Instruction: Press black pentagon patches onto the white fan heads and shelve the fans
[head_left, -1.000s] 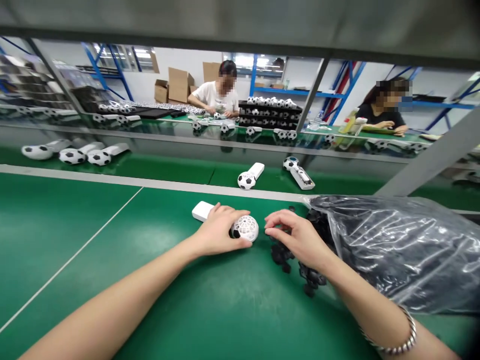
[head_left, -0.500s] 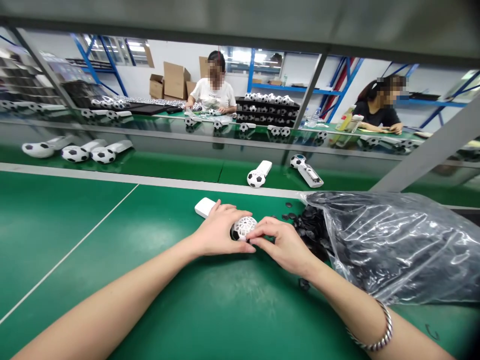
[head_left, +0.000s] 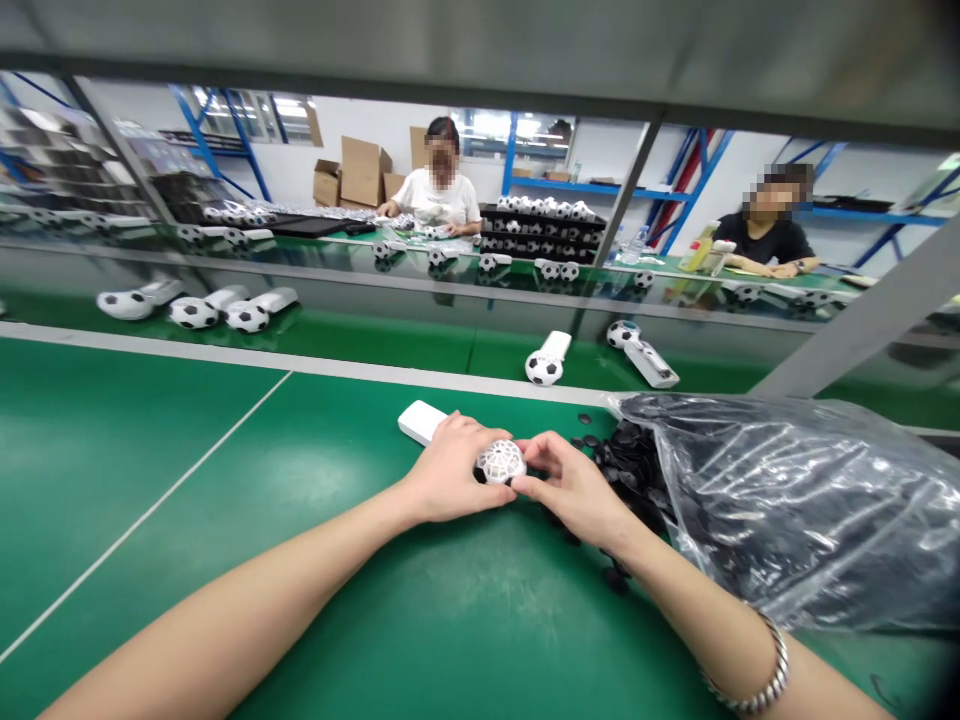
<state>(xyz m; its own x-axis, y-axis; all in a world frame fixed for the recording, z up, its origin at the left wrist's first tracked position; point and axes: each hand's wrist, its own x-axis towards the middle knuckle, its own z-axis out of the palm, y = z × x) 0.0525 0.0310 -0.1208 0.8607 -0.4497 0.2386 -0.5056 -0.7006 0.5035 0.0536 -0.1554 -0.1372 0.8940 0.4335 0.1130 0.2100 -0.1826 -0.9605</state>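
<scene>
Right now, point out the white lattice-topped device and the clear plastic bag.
White lattice-topped device [head_left: 501, 461]: head view, middle of its lattice.
Clear plastic bag [head_left: 806, 495]: head view, its wrinkled upper side.

My left hand [head_left: 454, 468] hides the middle of the device [head_left: 501, 462]. Can't tell whether my right hand [head_left: 564, 485], at its far side, pinches anything. That hand also covers some black pieces [head_left: 634, 462]. Bag [head_left: 810, 500] runs off the right edge; both forearms [head_left: 247, 600], off the bottom. Far-left stack [head_left: 45, 150]: blurred. Dark mark [head_left: 885, 692], lower right: unreadable.
</scene>
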